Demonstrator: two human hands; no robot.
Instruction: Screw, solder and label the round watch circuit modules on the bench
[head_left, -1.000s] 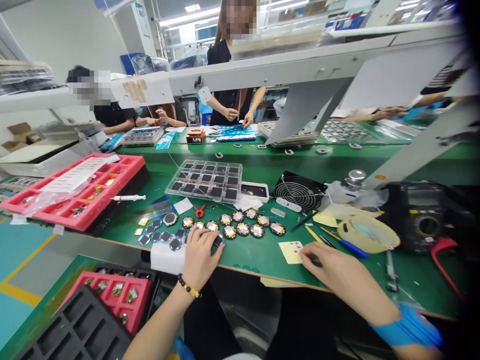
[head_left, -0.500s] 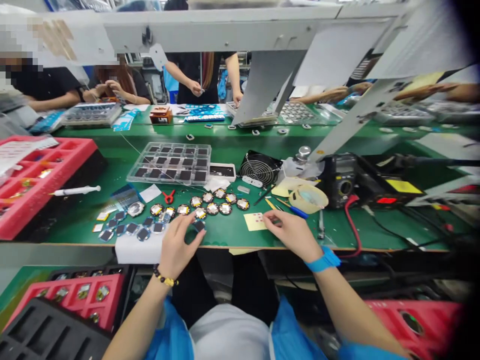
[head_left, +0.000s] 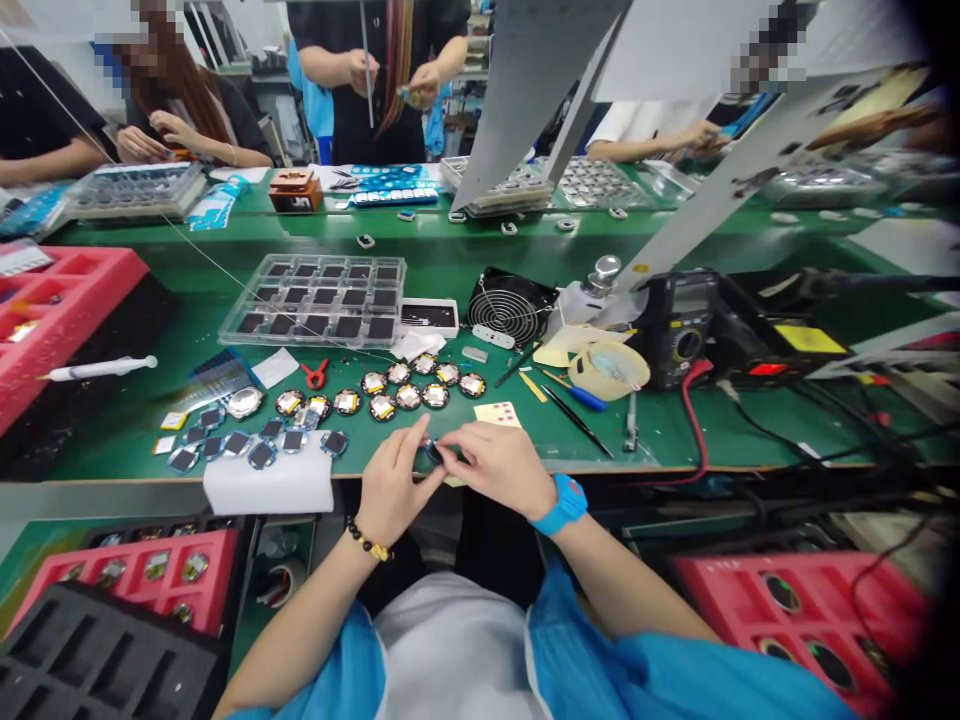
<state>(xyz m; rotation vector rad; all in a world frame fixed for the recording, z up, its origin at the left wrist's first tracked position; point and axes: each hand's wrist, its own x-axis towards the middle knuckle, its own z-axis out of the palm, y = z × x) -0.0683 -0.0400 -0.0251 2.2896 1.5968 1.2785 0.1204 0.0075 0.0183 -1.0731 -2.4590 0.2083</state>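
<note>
My left hand (head_left: pixel 397 478) and my right hand (head_left: pixel 501 466) meet over the front edge of the bench. Their fingertips pinch a small dark piece (head_left: pixel 433 452) that looks like one of the round modules with a dark square face; most of it is hidden by the fingers. A similar dark-faced module (head_left: pixel 334 443) lies left of my left hand, at the edge of a white pad (head_left: pixel 268 487). Just beyond my right hand is a pale yellow card with red dots (head_left: pixel 498 413). Round boards with pale centres (head_left: pixel 408 396) lie in a cluster behind my hands.
A clear compartment tray (head_left: pixel 315 340) and a black fan (head_left: pixel 510 305) stand farther back. Black tweezers (head_left: pixel 576 420), a cream bowl (head_left: pixel 609 366) and a multimeter (head_left: pixel 684 330) are at right. A red foam tray (head_left: pixel 67 320) sits at left. Co-workers sit and stand across the bench.
My left hand has moved right with the dark module, and my right hand has left the yellow card to meet it. The view has tilted down. A standing co-worker has raised both hands.
</note>
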